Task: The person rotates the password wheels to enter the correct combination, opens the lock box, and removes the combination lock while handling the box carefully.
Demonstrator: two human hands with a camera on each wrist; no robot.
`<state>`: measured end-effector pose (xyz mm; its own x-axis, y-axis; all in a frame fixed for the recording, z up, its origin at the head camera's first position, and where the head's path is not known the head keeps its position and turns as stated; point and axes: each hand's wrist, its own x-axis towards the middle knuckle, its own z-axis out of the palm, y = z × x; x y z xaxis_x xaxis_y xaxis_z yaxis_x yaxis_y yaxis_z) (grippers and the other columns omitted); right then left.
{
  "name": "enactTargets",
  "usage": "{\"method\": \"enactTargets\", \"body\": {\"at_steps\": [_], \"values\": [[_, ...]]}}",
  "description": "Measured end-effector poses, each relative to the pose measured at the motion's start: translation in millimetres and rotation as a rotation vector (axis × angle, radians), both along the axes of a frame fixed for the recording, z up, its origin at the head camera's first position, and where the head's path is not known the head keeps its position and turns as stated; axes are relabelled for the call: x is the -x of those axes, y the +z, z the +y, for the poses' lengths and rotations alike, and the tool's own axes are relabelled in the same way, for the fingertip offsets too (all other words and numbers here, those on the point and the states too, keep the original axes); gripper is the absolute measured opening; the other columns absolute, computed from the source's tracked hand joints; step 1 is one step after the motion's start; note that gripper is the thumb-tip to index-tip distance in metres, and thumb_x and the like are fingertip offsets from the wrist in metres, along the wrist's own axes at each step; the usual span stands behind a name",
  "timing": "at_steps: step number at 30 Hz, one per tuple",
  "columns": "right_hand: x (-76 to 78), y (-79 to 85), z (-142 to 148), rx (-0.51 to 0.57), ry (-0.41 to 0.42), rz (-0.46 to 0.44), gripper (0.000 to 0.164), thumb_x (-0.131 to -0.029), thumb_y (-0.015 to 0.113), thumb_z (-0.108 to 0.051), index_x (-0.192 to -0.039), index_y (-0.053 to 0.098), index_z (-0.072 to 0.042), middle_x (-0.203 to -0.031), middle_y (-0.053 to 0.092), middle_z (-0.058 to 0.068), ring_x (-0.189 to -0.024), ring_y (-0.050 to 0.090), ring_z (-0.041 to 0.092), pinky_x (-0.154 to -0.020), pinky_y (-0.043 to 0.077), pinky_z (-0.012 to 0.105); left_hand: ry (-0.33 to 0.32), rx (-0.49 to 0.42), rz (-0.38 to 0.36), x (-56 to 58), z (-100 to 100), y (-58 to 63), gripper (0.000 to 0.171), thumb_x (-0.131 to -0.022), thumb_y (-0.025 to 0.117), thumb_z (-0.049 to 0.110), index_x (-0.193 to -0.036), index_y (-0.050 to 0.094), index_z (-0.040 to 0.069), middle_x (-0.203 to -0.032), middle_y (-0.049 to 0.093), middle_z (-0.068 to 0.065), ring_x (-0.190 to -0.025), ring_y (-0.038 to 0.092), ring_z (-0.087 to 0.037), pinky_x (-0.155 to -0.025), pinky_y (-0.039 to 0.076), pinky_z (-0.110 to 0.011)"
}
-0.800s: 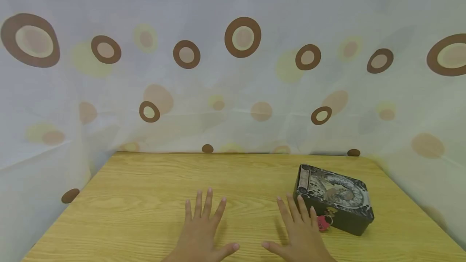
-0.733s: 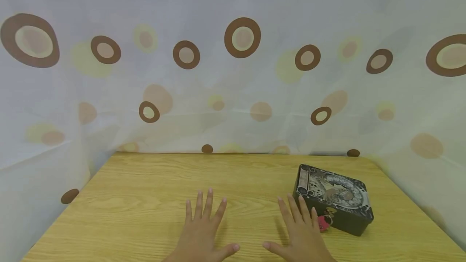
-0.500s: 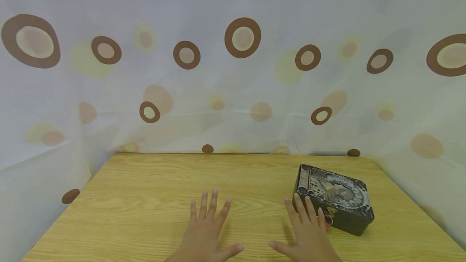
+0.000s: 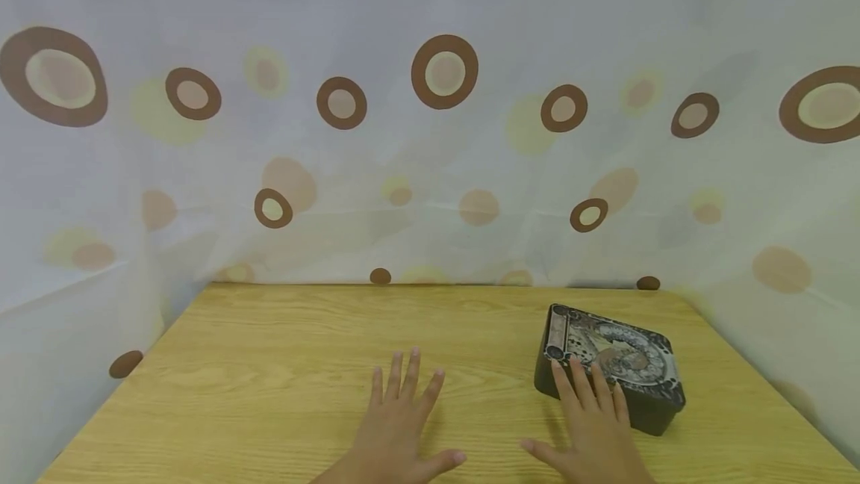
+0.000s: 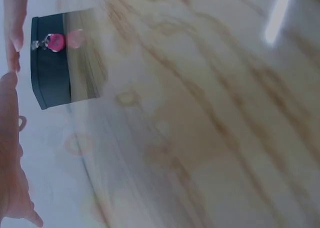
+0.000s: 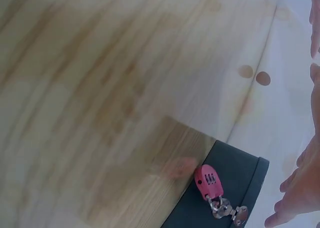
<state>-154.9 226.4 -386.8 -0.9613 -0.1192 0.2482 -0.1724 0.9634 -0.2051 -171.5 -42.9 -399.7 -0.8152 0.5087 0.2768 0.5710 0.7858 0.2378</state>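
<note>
In the head view my left hand [image 4: 396,428] is held over the wooden table with its fingers spread and straight, holding nothing. My right hand [image 4: 594,428], fingers likewise spread, overlaps the front of a black tin box [image 4: 625,353] with an ornate clock-like picture on its lid. The box's lid is down. A pink combination padlock [image 6: 209,182] hangs from the metal clasp [image 6: 227,210] on the box front; the left wrist view also shows this padlock [image 5: 56,42]. In the head view the right hand hides the padlock.
The light wooden table [image 4: 269,379] reaches back to a white sheet [image 4: 376,163] printed with brown and yellow circles. That sheet also rises along the left and right sides. The box stands toward the table's right side.
Both hands have shifted to the right in the head view, fingers still spread. The right hand has come in front of the padlock, which showed earlier. The box stays in place.
</note>
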Motion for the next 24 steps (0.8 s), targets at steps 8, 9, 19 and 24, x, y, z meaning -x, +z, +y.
{"method": "enactTargets", "body": {"at_steps": [8, 9, 19, 24], "values": [[1.1, -1.2, 19, 0.007, -0.042, -0.042, 0.103, -0.071, 0.062, -0.065, -0.146, 0.023, -0.006, -0.149, 0.020, 0.029, -0.133, 0.016, 0.052, -0.101, 0.012, 0.071, -0.040, 0.005, -0.001, 1.3, 11, 0.8, 0.085, -0.082, 0.049, 0.065, -0.145, 0.028, 0.013, -0.151, 0.013, -0.027, -0.136, 0.013, -0.051, -0.104, 0.019, -0.070], [1.2, -1.8, 21, 0.005, -0.046, -0.042, 0.104, -0.071, 0.063, -0.065, -0.146, 0.023, -0.005, -0.149, 0.020, 0.029, -0.133, 0.016, 0.052, -0.101, 0.012, 0.071, -0.042, 0.015, 0.001, 1.5, 12, 0.7, 0.085, -0.082, 0.048, 0.066, -0.146, 0.027, 0.013, -0.151, 0.013, -0.027, -0.137, 0.013, -0.051, -0.104, 0.019, -0.070], [-1.2, -3.6, 51, -0.052, -0.067, 0.022, 0.104, -0.072, 0.064, -0.063, -0.146, 0.022, -0.003, -0.146, 0.025, 0.030, -0.132, 0.018, 0.053, -0.098, 0.017, 0.071, -0.096, 0.053, 0.028, 4.0, 26, 5.4, 0.087, -0.084, 0.046, 0.065, -0.146, 0.024, 0.008, -0.154, 0.012, -0.020, -0.140, 0.012, -0.042, -0.106, 0.019, -0.066], [-2.2, -3.6, 61, -0.093, -0.083, 0.034, 0.105, -0.071, 0.064, -0.064, -0.143, 0.027, 0.001, -0.143, 0.026, 0.034, -0.129, 0.021, 0.054, -0.099, 0.019, 0.070, -0.100, 0.059, 0.011, 7.3, 36, 4.3, 0.087, -0.085, 0.042, 0.067, -0.148, 0.020, 0.011, -0.154, 0.009, -0.020, -0.141, 0.008, -0.042, -0.108, 0.018, -0.065]]}}
